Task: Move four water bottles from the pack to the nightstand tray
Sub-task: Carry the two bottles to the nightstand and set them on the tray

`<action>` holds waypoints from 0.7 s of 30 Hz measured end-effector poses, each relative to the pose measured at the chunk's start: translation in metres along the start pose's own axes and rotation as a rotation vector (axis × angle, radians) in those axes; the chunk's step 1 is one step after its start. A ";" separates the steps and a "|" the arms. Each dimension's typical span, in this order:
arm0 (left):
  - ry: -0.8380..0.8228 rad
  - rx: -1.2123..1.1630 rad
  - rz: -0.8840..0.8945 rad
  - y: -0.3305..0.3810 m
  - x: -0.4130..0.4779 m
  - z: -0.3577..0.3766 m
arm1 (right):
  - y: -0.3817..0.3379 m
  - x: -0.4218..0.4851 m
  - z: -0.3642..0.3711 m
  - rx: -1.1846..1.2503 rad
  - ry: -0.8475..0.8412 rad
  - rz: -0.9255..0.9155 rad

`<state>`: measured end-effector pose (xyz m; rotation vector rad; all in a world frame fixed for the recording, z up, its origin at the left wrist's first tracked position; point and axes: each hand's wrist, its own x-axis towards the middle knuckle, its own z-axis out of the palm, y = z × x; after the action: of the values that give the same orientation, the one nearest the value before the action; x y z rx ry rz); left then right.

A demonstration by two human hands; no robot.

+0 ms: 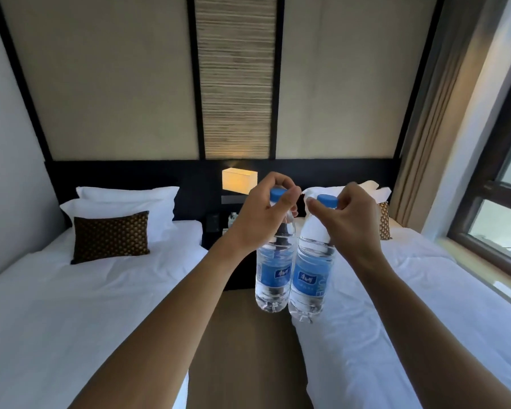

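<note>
Two clear water bottles with blue caps and blue labels hang side by side in front of me, above the aisle between two beds. My left hand (263,214) pinches the left bottle (273,273) by its cap and neck. The right bottle (311,276) hangs from its cap in my right hand (351,219). The two bottles nearly touch. Behind my hands, against the dark headboard, stands the dark nightstand (216,231), mostly hidden. No tray and no bottle pack can be made out.
A white bed (86,290) with white pillows and a brown cushion (110,237) lies to the left, a second white bed (425,320) to the right. A lit lamp (239,180) glows above the nightstand. Brown floor (242,349) runs between the beds. A window (496,219) and curtain are at right.
</note>
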<state>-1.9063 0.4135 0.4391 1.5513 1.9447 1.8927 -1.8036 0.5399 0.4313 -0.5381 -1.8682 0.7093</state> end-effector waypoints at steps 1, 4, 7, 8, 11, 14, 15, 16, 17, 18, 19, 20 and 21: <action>0.004 -0.014 -0.014 -0.022 0.023 -0.008 | 0.010 0.018 0.023 0.001 -0.002 0.004; 0.016 -0.082 -0.049 -0.094 0.092 -0.032 | 0.045 0.077 0.094 0.031 -0.014 -0.004; 0.021 -0.181 -0.064 -0.160 0.167 -0.054 | 0.078 0.142 0.163 0.090 -0.025 -0.024; 0.031 -0.204 -0.081 -0.178 0.195 -0.062 | 0.085 0.167 0.186 0.107 -0.039 -0.033; 0.029 -0.221 -0.123 -0.228 0.279 -0.087 | 0.101 0.243 0.253 0.118 -0.069 -0.063; 0.003 -0.205 -0.108 -0.281 0.359 -0.109 | 0.120 0.317 0.319 0.137 -0.076 -0.071; -0.005 -0.200 -0.101 -0.301 0.383 -0.115 | 0.128 0.339 0.342 0.134 -0.076 -0.069; -0.012 -0.190 -0.097 -0.320 0.407 -0.121 | 0.137 0.360 0.364 0.130 -0.079 -0.070; -0.019 -0.176 -0.095 -0.341 0.430 -0.126 | 0.147 0.379 0.387 0.126 -0.086 -0.071; -0.025 -0.163 -0.094 -0.363 0.453 -0.130 | 0.159 0.398 0.409 0.123 -0.095 -0.071; -0.032 -0.158 -0.092 -0.386 0.476 -0.134 | 0.172 0.416 0.432 0.125 -0.105 -0.072; -0.040 -0.159 -0.088 -0.408 0.499 -0.137 | 0.185 0.433 0.455 0.133 -0.118 -0.073; -0.048 -0.163 -0.079 -0.432 0.523 -0.141 | 0.198 0.450 0.478 0.143 -0.128 -0.077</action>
<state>-2.5201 0.7341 0.4563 1.4394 1.7562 1.9098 -2.4067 0.8660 0.4472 -0.3341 -1.9278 0.8357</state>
